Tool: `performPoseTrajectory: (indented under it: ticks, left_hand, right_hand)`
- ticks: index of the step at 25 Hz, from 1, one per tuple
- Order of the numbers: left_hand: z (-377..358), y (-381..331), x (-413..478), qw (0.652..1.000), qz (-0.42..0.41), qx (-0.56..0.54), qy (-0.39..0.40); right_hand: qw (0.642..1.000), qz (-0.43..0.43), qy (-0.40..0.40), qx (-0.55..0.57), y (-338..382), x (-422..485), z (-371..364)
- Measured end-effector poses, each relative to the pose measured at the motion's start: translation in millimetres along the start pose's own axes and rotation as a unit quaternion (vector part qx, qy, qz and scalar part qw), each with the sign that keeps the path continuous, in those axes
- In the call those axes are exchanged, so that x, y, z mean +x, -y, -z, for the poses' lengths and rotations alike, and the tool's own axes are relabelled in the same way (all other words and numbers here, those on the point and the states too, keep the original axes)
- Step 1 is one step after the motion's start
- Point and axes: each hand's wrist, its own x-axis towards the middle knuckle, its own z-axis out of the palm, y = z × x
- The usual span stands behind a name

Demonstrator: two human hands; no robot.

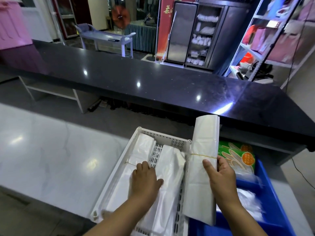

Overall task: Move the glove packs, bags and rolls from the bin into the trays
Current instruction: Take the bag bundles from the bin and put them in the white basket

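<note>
A long black table [153, 86] crosses the far side, with a pale glossy table [51, 159] nearer on the left. At lower right stands the blue bin [272, 184], with clear bags [248, 201] and a green glove pack [238, 155] inside. Just beside it on the left is the white perforated tray [117, 169], both compartments already filled with folded white bags [168, 176]. The banded bag bundle [202, 142] stands upright above the tray's right wall, hiding part of the bin. The right grip [221, 174] holds that bundle, thumb in front, just below its rubber band [201, 155]. The left grip [146, 178] lies flat, pressing the bags in the tray.
</note>
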Motion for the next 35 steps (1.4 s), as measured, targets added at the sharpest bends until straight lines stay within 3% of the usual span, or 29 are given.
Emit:
performPoseTrajectory:
  ticks: [7, 11, 14, 18, 21, 26, 28, 31, 33, 35]
  left_hand:
    - [2, -17, -12, 0.966, 0.041, -0.244, 0.078]
    - [2, -22, -13, 0.905, 0.12, -0.392, 0.116]
    - [1, -29, -14, 0.905, 0.118, -0.384, 0.141]
    - [24, -10, -7, 0.925, 0.078, -0.363, 0.082]
    - [69, 28, 8, 0.939, 0.059, -0.339, -0.029]
    - [128, 89, 22, 0.91, 0.109, -0.369, -0.159]
    - [134, 106, 21, 0.898, 0.13, -0.381, -0.175]
    - [131, 122, 15, 0.883, 0.152, -0.41, -0.173]
    - [127, 127, 13, 0.875, 0.161, -0.424, -0.171]
    - [125, 130, 11, 0.871, 0.162, -0.433, -0.165]
  right_hand:
    - [1.0, -0.006, -0.009, 0.002, -3, 1, 3]
    - [1.0, -0.003, 0.004, 0.0, 2, 0, -3]
    - [1.0, 0.002, 0.004, 0.0, 5, -1, -8]
    - [1.0, -0.002, 0.024, -0.009, 9, -4, -17]
    - [0.999, -0.02, 0.049, -0.012, 5, -6, -35]
    - [0.992, -0.079, 0.079, -0.066, -23, -15, -91]
    - [0.98, -0.123, 0.075, -0.134, -37, -18, -111]
    - [0.964, -0.198, 0.102, -0.145, -48, -22, -125]
    - [0.954, -0.15, 0.096, -0.243, -53, -24, -123]
    - [0.919, -0.02, 0.07, -0.387, -55, -24, -121]
